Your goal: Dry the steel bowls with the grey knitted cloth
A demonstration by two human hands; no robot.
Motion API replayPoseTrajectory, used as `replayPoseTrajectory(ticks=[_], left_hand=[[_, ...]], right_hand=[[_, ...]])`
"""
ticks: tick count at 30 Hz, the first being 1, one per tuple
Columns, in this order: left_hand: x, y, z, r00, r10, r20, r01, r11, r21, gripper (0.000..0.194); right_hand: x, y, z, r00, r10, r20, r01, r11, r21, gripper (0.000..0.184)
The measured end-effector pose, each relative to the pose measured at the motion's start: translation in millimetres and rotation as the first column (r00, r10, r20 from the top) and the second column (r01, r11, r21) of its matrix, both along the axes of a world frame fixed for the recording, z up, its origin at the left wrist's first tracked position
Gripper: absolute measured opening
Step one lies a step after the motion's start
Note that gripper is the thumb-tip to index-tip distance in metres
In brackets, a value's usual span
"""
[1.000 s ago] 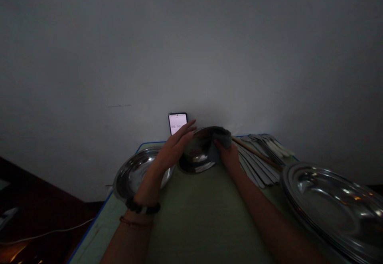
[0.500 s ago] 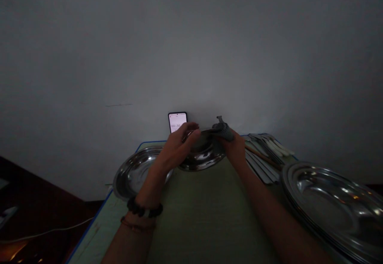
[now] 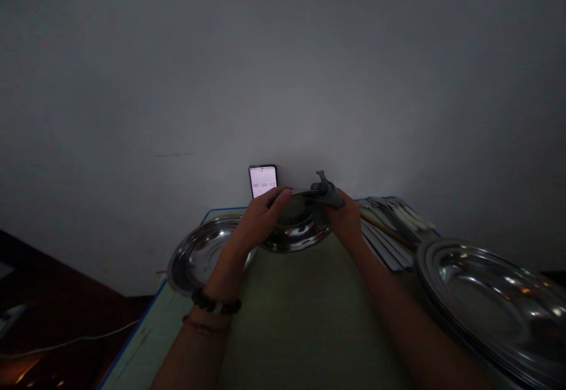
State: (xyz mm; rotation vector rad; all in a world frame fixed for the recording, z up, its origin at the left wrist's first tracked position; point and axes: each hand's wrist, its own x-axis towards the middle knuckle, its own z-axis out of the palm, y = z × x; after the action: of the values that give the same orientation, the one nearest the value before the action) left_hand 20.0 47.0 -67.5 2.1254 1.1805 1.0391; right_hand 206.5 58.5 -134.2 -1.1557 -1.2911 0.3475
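A shiny metal plate point(image 3: 297, 238) is held between both hands above the table, tilted. My left hand point(image 3: 262, 216) grips its left rim, thumb on the near side. My right hand point(image 3: 347, 216) is closed around a grey cloth point(image 3: 329, 195), which is pressed over the plate's right rim. Part of the plate is hidden by the cloth and fingers. To the left, partly behind my left forearm, lies another metal plate point(image 3: 198, 254) on the table.
A phone point(image 3: 264, 181) showing a timer leans against the wall. Right of my hands lie several flat metal pieces and white-handled utensils point(image 3: 409, 216) beside a wooden stick point(image 3: 387, 229). A stack of metal plates point(image 3: 481, 301) stands at the right edge of the green table point(image 3: 292, 331).
My left hand has shifted slightly, its fingers now closer in on the plate's rim. The cloth and right hand have moved a little to the left.
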Motion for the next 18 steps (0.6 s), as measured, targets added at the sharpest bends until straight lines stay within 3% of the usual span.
replayPoseTrajectory(ticks=[9, 18], left_hand=[[-3.9, 5.4, -5.6, 0.999, 0.042, -0.015, -0.041, 0.998, 0.040, 0.048], [-0.7, 0.6, -2.4, 0.999, 0.029, -0.021, -0.028, 0.999, 0.027, 0.047]], right_hand=[[-9.8, 4.3, -35.4, 0.988, -0.054, -0.147, 0.036, 0.991, -0.125, 0.034], [-11.9, 0.8, -37.9, 0.980, -0.079, -0.185, 0.049, 0.985, -0.164, 0.033]])
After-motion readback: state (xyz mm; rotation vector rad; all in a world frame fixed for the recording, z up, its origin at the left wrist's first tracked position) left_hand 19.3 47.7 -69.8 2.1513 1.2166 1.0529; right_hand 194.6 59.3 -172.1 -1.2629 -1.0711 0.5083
